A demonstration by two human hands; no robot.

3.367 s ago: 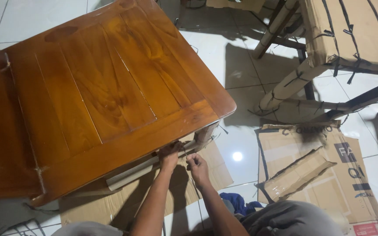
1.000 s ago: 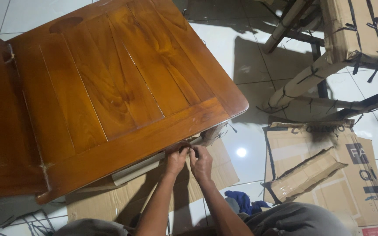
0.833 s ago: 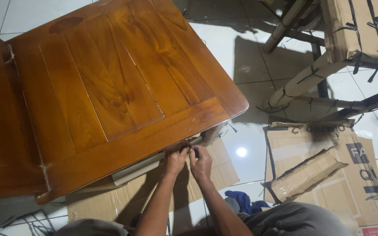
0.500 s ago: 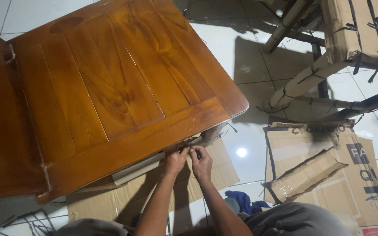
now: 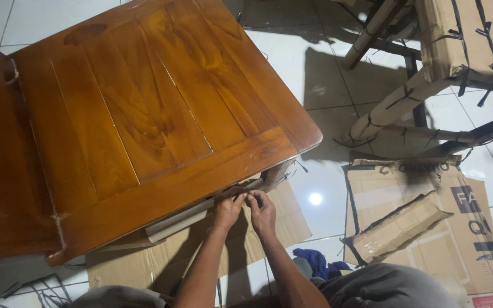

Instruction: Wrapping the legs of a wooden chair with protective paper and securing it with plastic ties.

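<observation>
A varnished wooden chair [image 5: 144, 114] fills the left of the view, its slatted seat facing up. Under the seat's front edge a rail wrapped in cardboard [image 5: 184, 219] runs toward the wrapped front leg [image 5: 278, 174]. My left hand [image 5: 226, 208] and my right hand [image 5: 262, 211] are side by side at that rail, fingertips pinched together on a thin dark tie strap [image 5: 245, 197] that binds the wrapping. The strap is mostly hidden by my fingers.
Flattened cardboard [image 5: 429, 222] lies on the white tile floor at the right, more cardboard [image 5: 269, 228] under the chair. Another piece of furniture wrapped in cardboard and black straps [image 5: 429, 68] stands at the upper right. A blue cloth [image 5: 318, 265] lies by my knee.
My hands came together from a small gap and stayed pinched at the same spot under the seat edge. The view shifted slightly; the chair has not moved.
</observation>
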